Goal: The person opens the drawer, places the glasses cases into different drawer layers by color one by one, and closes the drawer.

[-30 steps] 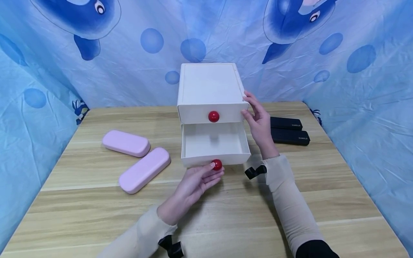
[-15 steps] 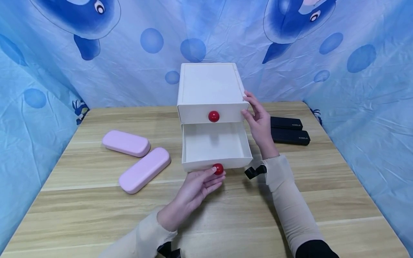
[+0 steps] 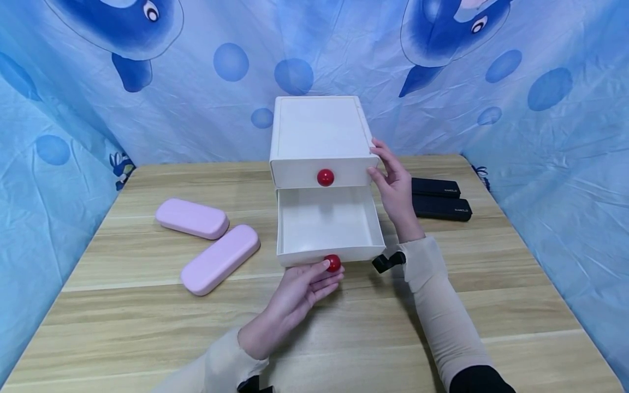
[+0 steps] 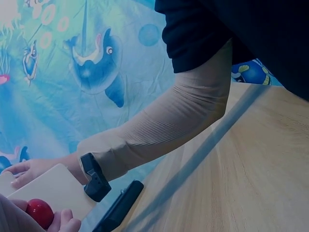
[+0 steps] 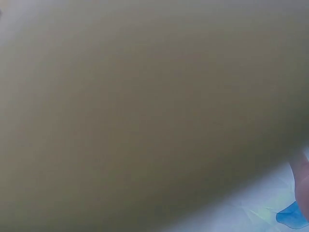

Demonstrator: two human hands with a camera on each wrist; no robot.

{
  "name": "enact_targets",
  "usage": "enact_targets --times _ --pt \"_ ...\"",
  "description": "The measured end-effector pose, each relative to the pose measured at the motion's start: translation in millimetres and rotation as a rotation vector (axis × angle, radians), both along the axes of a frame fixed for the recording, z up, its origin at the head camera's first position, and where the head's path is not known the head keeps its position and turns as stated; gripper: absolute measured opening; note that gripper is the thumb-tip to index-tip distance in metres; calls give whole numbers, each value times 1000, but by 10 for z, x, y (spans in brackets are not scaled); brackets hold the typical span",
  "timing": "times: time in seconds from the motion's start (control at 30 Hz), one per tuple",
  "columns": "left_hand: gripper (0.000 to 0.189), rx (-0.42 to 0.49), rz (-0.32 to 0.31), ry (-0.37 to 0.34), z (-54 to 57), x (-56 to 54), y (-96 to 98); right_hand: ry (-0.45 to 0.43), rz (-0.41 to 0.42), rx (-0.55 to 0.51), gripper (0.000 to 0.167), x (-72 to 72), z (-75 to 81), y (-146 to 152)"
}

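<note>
A white two-drawer box (image 3: 321,128) stands at the back middle of the table in the head view. Its lower drawer (image 3: 326,224) is pulled far out and shows a bare inside; the upper drawer (image 3: 295,173) sits flush. With thumb and fingers my left hand (image 3: 295,292) pinches the red knob (image 3: 333,263) of the lower drawer, also seen as a red knob (image 4: 40,213) in the left wrist view. My right hand (image 3: 395,188) holds the box by its upper right front edge, thumb in front and fingers along the side. A sleeve blocks most of the right wrist view.
Two lilac oblong cases (image 3: 191,218) lie on the wooden table (image 3: 123,327), left of the box. Two black cases (image 3: 442,209) lie to its right, behind the right wrist. A blue dolphin-print curtain (image 3: 196,120) surrounds the table's back and sides.
The lower drawer has slid further out toward me, its knob moving with my left hand. My right hand has stayed in place on the box.
</note>
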State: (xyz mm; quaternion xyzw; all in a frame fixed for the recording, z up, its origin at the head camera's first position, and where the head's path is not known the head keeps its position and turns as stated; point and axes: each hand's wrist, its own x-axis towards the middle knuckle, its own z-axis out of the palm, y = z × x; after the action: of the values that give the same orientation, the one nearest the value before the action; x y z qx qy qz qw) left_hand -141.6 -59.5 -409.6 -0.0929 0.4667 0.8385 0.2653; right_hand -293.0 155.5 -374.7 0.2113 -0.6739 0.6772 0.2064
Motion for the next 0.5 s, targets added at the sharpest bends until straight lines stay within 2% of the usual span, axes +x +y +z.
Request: enact_targets --times 0.17,0.5 --pt "47 -8 -15 10 -6 7 -9 9 -3 9 38 11 2 -8" --pt "46 -33 -96 28 6 16 -52 4 6 5 38 19 14 -9"
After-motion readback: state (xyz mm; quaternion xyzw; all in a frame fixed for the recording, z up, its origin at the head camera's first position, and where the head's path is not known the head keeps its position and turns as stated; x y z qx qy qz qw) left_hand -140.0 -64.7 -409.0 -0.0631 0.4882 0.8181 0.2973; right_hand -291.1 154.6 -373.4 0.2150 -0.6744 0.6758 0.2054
